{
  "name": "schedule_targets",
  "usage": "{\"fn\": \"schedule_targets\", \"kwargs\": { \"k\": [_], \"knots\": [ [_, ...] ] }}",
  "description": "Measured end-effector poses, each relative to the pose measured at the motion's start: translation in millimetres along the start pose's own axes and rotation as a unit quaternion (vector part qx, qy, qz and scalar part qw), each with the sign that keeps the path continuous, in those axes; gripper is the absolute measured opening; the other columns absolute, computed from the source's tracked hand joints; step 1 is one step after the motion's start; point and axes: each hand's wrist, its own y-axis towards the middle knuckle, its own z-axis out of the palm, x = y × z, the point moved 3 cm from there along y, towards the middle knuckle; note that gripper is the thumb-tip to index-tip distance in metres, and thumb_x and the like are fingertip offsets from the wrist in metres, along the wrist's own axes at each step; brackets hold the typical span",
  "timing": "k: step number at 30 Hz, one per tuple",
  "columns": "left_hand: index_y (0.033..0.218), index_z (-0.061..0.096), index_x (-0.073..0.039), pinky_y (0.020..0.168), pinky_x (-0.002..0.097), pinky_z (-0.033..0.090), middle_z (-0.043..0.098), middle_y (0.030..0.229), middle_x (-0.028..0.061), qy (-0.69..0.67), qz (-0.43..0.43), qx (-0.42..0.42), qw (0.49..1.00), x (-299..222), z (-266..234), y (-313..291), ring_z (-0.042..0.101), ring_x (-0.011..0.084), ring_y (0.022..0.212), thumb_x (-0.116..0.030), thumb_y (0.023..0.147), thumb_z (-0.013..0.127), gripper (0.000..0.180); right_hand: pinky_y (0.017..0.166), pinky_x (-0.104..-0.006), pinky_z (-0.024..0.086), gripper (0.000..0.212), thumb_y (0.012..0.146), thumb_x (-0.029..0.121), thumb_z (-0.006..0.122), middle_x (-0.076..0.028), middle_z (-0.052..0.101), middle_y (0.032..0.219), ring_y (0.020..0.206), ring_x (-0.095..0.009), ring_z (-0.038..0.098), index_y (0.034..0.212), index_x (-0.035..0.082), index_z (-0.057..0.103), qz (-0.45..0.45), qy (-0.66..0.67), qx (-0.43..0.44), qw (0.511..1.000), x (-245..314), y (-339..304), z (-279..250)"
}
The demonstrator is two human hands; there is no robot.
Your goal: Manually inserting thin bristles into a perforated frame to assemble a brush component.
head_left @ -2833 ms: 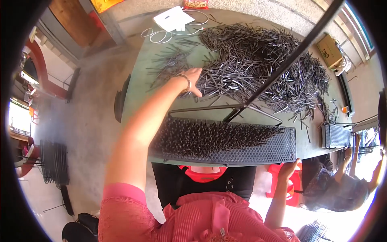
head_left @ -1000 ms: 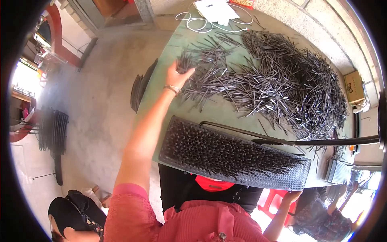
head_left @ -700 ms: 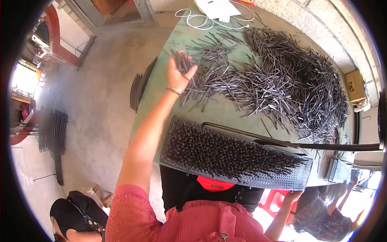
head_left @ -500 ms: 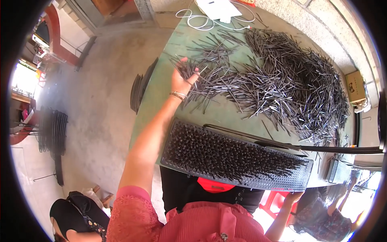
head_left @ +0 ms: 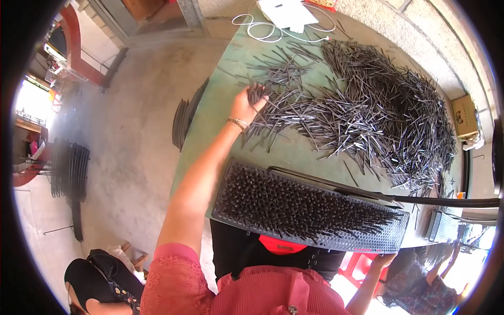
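While the left hand (head_left: 243, 108) clutched a bunch of dark sticks (head_left: 257, 95) beside the loose heap (head_left: 362, 113), the right hand (head_left: 385, 260) met the perforated tray's (head_left: 388, 237) near right corner at the green table's (head_left: 294, 154) edge, its grip too hidden to tell!

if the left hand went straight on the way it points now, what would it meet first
Probably the small scatter of loose black rods on the green tabletop, just beyond the left hand; its height is hard to judge, so it might pass over them.
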Motion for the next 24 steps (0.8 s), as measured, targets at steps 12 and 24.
{"fn": "schedule_targets", "kwargs": {
  "k": [12, 24],
  "knots": [
    [0.089, 0.059, -0.002, 0.069, 0.0287, 0.047, 0.064, 0.078, 0.005, 0.023, -0.039, -0.005, 0.999, 3, 1, -2, 0.059, 0.0135, 0.071, -0.028, 0.077, 0.068, 0.03, 0.083, -0.0387, 0.046, 0.043, 0.09, 0.038, 0.037, -0.01, 0.054, 0.112, 0.102, -0.022, 0.054, 0.117, 0.006, 0.049, 0.091, 0.078, -0.05, 0.992, 13, -5, 7],
    [0.094, 0.059, -0.001, 0.071, 0.0294, 0.047, 0.064, 0.082, 0.0055, 0.05, -0.016, 0.021, 0.998, -9, 2, 5, 0.06, 0.0143, 0.075, -0.025, 0.077, 0.068, 0.03, 0.085, -0.0361, 0.044, 0.038, 0.091, 0.03, 0.039, -0.012, 0.052, 0.117, 0.102, -0.022, 0.054, 0.116, 0.003, 0.048, -0.028, -0.043, -0.007, 0.999, -11, 4, -13]
  ]
}}
